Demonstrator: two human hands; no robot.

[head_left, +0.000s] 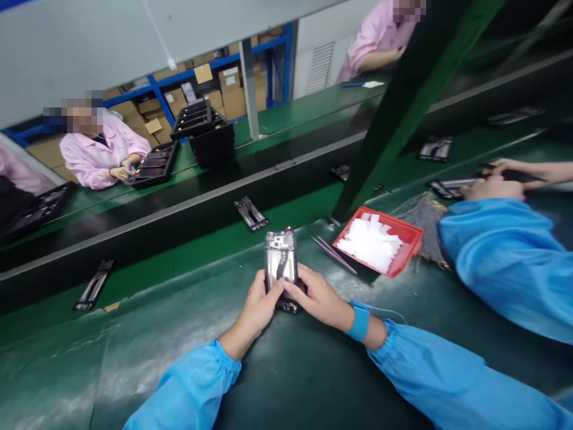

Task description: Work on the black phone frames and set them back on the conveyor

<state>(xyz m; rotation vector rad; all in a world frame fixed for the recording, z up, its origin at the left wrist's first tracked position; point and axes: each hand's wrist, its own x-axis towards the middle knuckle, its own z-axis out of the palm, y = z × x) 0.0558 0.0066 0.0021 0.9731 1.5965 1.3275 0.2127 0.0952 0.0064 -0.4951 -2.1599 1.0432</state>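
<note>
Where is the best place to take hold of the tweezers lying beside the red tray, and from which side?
Grip the tweezers around the middle of the two thin legs, coming from above. They lie flat on the green mat, slanting toward the red tray, so only a pinch across their narrow width fits. The right hand is nearest, though it now holds the phone frame.

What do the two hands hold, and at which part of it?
Both hands hold one phone frame upright at its lower end: the left hand on its left edge, the right hand on its right edge, thumbs on its face.
</note>
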